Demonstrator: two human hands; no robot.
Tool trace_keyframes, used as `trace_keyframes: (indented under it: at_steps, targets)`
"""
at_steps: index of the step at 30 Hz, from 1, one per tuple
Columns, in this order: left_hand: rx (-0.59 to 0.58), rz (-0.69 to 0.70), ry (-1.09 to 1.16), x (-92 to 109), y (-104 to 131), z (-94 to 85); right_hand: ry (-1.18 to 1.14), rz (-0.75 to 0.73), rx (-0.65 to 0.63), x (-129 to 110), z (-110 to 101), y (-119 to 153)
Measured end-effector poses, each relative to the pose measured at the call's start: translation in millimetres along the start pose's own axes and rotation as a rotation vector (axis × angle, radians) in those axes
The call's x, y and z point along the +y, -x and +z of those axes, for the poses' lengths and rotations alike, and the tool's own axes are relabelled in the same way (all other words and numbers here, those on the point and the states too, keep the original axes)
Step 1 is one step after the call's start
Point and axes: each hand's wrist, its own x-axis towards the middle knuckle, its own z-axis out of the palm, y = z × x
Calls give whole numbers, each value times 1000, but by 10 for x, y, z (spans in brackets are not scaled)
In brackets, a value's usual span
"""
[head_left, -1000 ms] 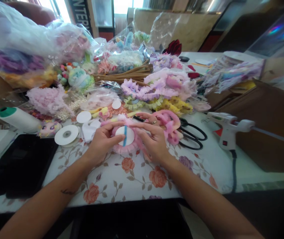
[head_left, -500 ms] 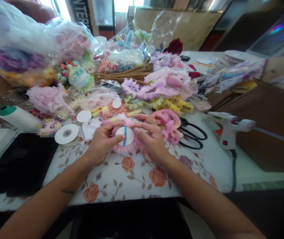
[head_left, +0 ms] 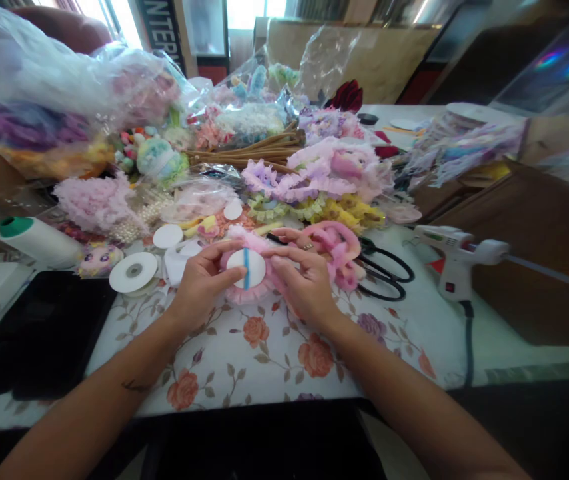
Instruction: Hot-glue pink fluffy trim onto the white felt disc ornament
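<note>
A white round disc [head_left: 257, 272] with a narrow blue strip [head_left: 246, 259] across its middle lies between my hands. Pink ruffled trim [head_left: 248, 295] runs around its edge. My left hand [head_left: 199, 283] grips the disc from the left, thumb on its face near the strip and fingers behind the rim. On the right side, my right hand [head_left: 309, 287] pinches the pink trim between thumb and fingers; a ring shows on one finger. Loose pink fluffy strips [head_left: 337, 240] lie just beyond the right hand, beside black-handled scissors [head_left: 387, 270].
A white glue gun [head_left: 457, 250] stands at right, near a cardboard box [head_left: 529, 253]. To the left are a ribbon spool [head_left: 133, 273], a thread cone [head_left: 39, 240] and a black tablet-like slab [head_left: 44, 333]. Bagged trims and brown stems [head_left: 254, 150] fill the back of the flowered cloth [head_left: 274, 367].
The disc and trim have shifted slightly left and up, together with my left fingers. Both hands keep their hold; the right hand's fingers have moved only a little.
</note>
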Motion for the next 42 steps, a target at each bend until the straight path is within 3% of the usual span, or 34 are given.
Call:
trace_keyframes:
  at_steps: [9, 14, 24, 29, 39, 42]
  targets:
    - [24, 37, -6, 17, 11, 21, -122, 60, -58, 5, 10, 11]
    - [28, 63, 5, 29, 11, 42, -125, 53, 46, 0, 2, 3]
    - [84, 107, -10, 30, -1, 26, -185, 67, -48, 25, 16, 28]
    - [67, 117, 6, 21, -11, 28, -159, 111, 26, -15, 4, -1]
    - [63, 132, -10, -31, -10, 7, -198, 146, -29, 12, 30, 14]
    - [41, 152, -11, -37, -10, 3, -206, 127, 41, -29, 26, 9]
